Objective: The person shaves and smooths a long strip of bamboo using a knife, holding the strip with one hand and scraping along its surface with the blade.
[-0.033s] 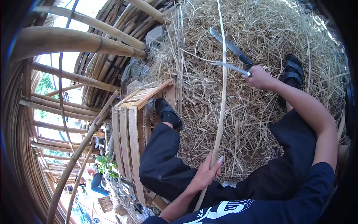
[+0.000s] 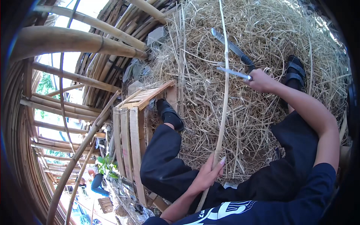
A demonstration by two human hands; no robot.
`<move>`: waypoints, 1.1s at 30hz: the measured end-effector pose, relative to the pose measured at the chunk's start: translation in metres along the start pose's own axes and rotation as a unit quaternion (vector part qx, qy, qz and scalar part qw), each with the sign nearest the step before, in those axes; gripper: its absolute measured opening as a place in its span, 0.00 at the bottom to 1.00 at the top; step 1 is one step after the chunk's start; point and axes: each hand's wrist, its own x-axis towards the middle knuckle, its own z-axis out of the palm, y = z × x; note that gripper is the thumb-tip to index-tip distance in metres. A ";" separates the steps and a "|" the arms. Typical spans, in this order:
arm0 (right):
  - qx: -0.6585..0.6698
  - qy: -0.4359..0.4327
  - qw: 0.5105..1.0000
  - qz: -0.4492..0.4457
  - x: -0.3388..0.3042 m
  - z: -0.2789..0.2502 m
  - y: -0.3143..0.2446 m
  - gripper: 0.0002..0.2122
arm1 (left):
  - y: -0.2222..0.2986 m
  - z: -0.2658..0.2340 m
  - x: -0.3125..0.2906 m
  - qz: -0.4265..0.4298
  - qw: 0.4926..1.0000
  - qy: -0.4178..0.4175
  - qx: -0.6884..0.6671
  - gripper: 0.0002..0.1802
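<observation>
My left hand (image 2: 210,175) is closed around the lower part of a long, pale bamboo strip (image 2: 222,123), which runs from my lap away toward the top edge. Farther out, my right hand (image 2: 261,81) grips a knife (image 2: 236,72) whose narrow blade points left and meets or crosses the strip; whether it touches cannot be told. A larger machete (image 2: 230,45) with a dark handle lies on the shavings just beyond the knife, partly behind the strip. Its grip end is near my right hand.
Dry, straw-like shavings (image 2: 202,97) cover the ground between my feet. A slatted wooden crate (image 2: 129,146) stands beside my left leg. Bamboo poles (image 2: 75,41) form a frame on the left, with a grey block (image 2: 156,36) by it. Another person's blue-clad leg (image 2: 98,184) shows beyond.
The knife and my right hand have shifted slightly toward me along the strip. My left hand keeps its hold, almost unmoved.
</observation>
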 end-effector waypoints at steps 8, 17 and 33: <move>-0.073 0.015 0.997 0.012 -0.027 -0.031 -0.022 0.16 | 0.004 -0.006 0.002 0.010 0.995 -0.034 -0.097 0.24; -0.148 -0.267 0.940 -0.153 -0.147 -0.007 -0.199 0.15 | 0.007 -0.029 -0.022 0.157 0.968 -0.066 -0.186 0.27; -0.362 -0.191 0.908 -0.095 -0.324 0.048 -0.256 0.18 | -0.037 -0.045 -0.019 0.149 0.953 -0.066 -0.256 0.26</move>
